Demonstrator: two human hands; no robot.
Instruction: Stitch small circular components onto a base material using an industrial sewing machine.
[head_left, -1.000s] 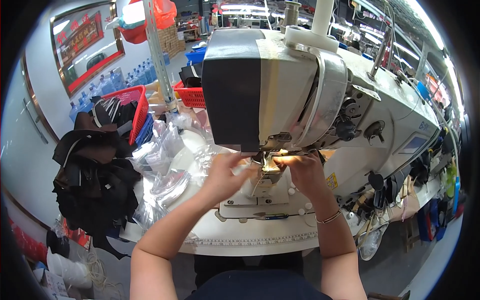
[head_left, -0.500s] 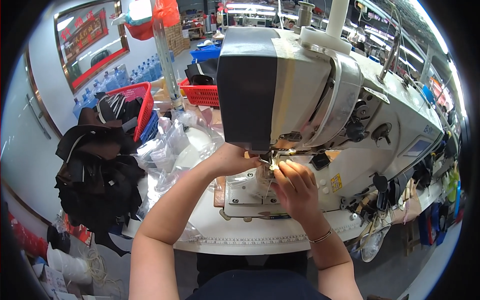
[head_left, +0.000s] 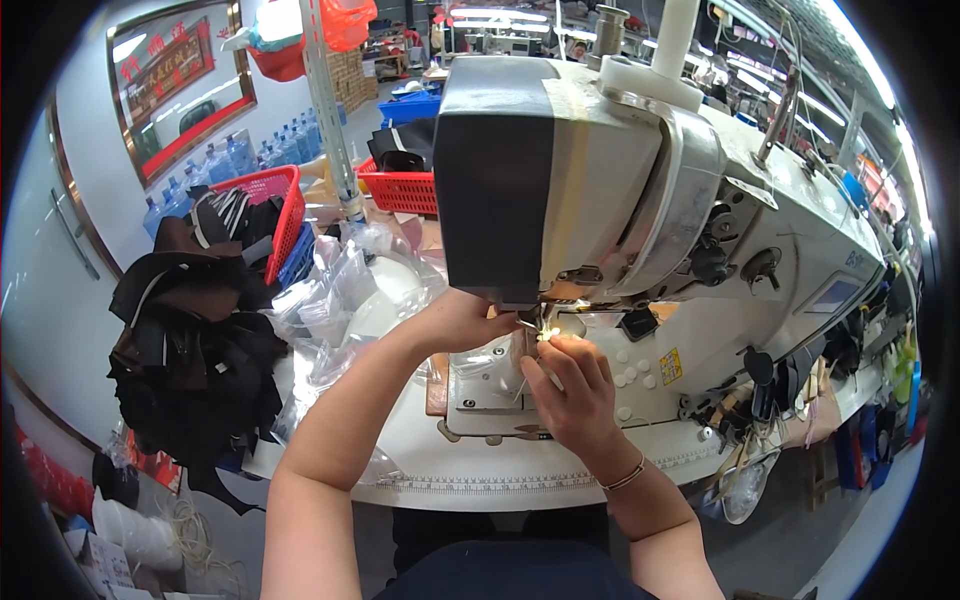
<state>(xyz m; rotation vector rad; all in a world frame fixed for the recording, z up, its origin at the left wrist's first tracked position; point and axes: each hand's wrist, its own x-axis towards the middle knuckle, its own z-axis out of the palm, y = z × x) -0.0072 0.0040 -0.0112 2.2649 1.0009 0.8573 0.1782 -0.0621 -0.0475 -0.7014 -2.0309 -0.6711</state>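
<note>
Both hands are up under the head of a large white and dark-grey sewing machine, at its lit needle area. My left hand reaches in from the left with bent fingers and the thumb beside the presser foot area; the machine head covers part of its fingers. My right hand is closed in front of the needle area, its fingertips together just below the bright spot. Whatever the fingertips of either hand hold is too small or hidden to make out. The metal needle plate lies below the hands.
Small white round pieces lie on the machine bed right of my right hand. Clear plastic bags crowd the table's left. Dark cut pieces hang in a heap beside a red basket. A ruler strip runs along the front edge.
My right hand has shifted a little left and down, with its fingers bunched closer, uncovering more white pieces on the bed. My left hand has stayed nearly in place.
</note>
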